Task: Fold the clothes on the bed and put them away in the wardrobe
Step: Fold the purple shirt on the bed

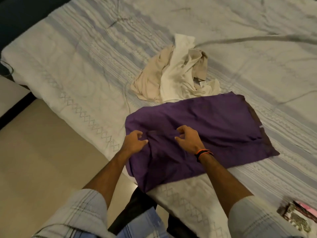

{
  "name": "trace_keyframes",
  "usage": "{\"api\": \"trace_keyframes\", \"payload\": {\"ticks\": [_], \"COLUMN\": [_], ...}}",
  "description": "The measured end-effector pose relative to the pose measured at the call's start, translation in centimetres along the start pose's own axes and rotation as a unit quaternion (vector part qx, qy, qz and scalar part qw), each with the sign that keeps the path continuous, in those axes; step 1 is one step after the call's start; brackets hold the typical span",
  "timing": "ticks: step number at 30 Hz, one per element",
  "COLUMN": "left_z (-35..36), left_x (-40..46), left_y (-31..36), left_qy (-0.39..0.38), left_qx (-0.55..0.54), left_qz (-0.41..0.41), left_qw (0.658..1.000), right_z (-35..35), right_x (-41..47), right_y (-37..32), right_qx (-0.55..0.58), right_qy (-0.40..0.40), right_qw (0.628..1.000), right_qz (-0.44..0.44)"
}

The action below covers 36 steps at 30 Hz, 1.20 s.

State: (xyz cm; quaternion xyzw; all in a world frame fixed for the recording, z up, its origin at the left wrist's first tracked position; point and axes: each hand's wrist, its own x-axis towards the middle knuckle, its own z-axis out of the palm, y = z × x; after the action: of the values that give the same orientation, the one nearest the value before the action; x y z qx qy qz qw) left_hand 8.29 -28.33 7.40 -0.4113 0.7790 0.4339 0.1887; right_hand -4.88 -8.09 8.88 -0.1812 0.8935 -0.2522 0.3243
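Bed: a wide bed with a pale quilted cover, stitched in diamond and stripe patterns, is filling most of the view, wrinkled toward the far right.

Purple piece: a dark purple cloth garment, partly folded into a rough rectangle, is lying flat near the bed's near edge, with its lower left corner hanging slightly over the side.

Left hand: the left hand is sitting on the purple garment's left edge, fingers curled and bunching the fabric a bit. Looks like it's pinching the cloth, though the blur is making the exact grip hard to read.

Right hand: the right hand is hovering or resting over the middle-left of the purple garment, fingers loosely curled. Honestly can't tell whether it's actually gripping fabric or not. An orange and black wristband is sitting on that wrist.

Unfolded pile: a crumpled heap of cream and beige clothes is lying just beyond the purple garment, touching its far edge, with a small white tag showing.

Sleeves: pale plaid rolled-up shirt sleeves are showing at the bottom of the view.

Corner stuff: a patterned pink and dark item is lying on the bed at lower right, too blurry to identify.

Floor: beige tile floor is showing to the left of the bed.
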Motion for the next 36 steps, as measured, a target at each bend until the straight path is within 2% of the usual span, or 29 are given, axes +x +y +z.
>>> {"api": "trace_keyframes", "payload": {"ticks": [6, 13, 16, 19, 22, 24, 26, 29, 32, 34, 36], "left_z": [-2.2, -3.2, -2.9, -2.7, -2.4, -2.5, -2.5, -2.0, -0.6, 0.3, 1.1], "left_x": [5.3, 13.0, 15.9, 17.1, 17.4, 17.1, 16.5, 15.4, 14.4, 13.9, 13.7], "left_y": [-0.7, -0.7, -1.4, -2.0, -2.4, -2.2, -2.2, -2.5, -3.3, -3.4, -3.2], "left_qy": [-0.015, 0.003, 0.029, 0.013, 0.018, 0.036, 0.021, -0.036, -0.035, -0.019, -0.052], "left_qx": [-0.026, -0.009, 0.036, 0.090, 0.131, 0.115, 0.038, -0.057, 0.039, 0.057, 0.029], "left_qz": [-0.009, -0.008, -0.010, -0.025, -0.041, -0.044, -0.047, -0.079, -0.069, -0.037, -0.027], "left_qw": [1.000, 1.000, 0.999, 0.996, 0.990, 0.992, 0.998, 0.995, 0.996, 0.997, 0.998], "right_z": [1.9, 4.2, 5.0, 5.7, 6.3, 6.3, 6.1, 6.1, 6.2, 6.5, 6.8], "right_x": [5.3, 13.8, 17.1, 18.9, 19.9, 19.8, 18.9, 17.5, 16.7, 16.5, 16.3], "right_y": [-2.6, -4.8, -5.4, -5.5, -4.9, -4.6, -4.2, -2.9, -1.4, -0.8, -0.6], "right_qx": [-0.023, -0.086, -0.164, -0.269, -0.336, -0.345, -0.345, -0.357, -0.333, -0.244, -0.161], "right_qy": [-0.038, -0.034, -0.046, -0.060, -0.088, -0.087, -0.087, -0.143, -0.215, -0.151, -0.047], "right_qw": [0.999, 0.995, 0.984, 0.958, 0.935, 0.931, 0.928, 0.916, 0.915, 0.957, 0.986], "right_qz": [0.011, -0.025, -0.051, -0.084, -0.075, -0.084, -0.108, -0.111, -0.069, -0.045, 0.000]}}
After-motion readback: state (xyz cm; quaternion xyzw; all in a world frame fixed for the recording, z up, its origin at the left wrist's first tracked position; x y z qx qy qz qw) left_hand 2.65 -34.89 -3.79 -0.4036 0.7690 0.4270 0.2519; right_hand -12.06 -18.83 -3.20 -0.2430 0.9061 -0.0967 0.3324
